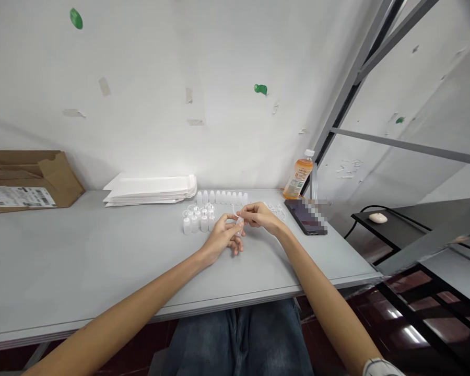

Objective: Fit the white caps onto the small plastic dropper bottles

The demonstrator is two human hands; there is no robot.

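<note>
A small translucent plastic squeeze bottle [240, 225] is held in my left hand [220, 237], its thumb and fingers closed round it above the table. Closed in a pinch at the bottle's top is my right hand [261, 215], on a white cap whose thin strap [235, 211] shows beside the fingertips; the fingers hide most of the cap. To the left stands a group of capped bottles [195, 224] with looped straps. Behind my hands runs a row of bottles without caps [223, 197]. Loose white strapped caps [277, 211] lie just right of my right hand.
A stack of white envelopes [149, 189] lies at the back of the grey table [102, 261], with an open cardboard box [31, 180] at the far left. On the right are a phone [306, 216] and an orange drink bottle [298, 176] near a metal frame [332, 125].
</note>
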